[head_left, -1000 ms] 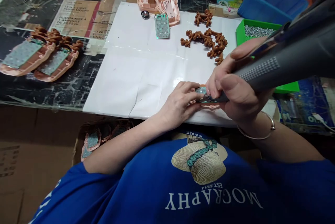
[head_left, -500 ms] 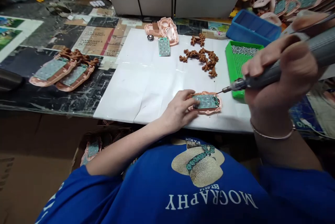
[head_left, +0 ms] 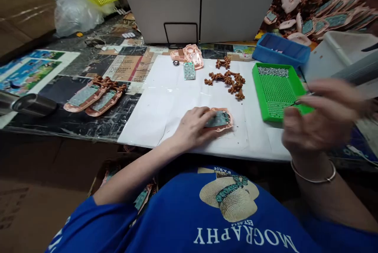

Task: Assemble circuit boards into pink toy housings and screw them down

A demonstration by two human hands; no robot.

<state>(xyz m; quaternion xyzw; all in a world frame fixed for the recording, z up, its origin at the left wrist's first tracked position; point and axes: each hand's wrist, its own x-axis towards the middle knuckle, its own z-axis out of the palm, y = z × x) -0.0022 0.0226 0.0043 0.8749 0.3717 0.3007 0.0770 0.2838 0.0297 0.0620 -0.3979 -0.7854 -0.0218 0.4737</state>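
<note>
My left hand lies closed over the left end of a pink plastic shell on the white sheet, fingers on its green circuit board. My right hand, smeared by motion, is raised at the right edge of the green tray of small screws. Its fingers pinch a thin dark tool, pointing left over the tray. The grey electric screwdriver is just above and behind this hand; whether the hand still touches it is unclear.
Brown branched parts and an opened pink shell lie farther back. Two filled shells rest at the left near a metal cylinder. Behind stand a large carton and a blue bin. More shells are piled back right.
The view has shifted. My right hand and the screwdriver have left the shell, and the hand is now at the green tray with a thin tool showing. The left hand still holds the shell.
</note>
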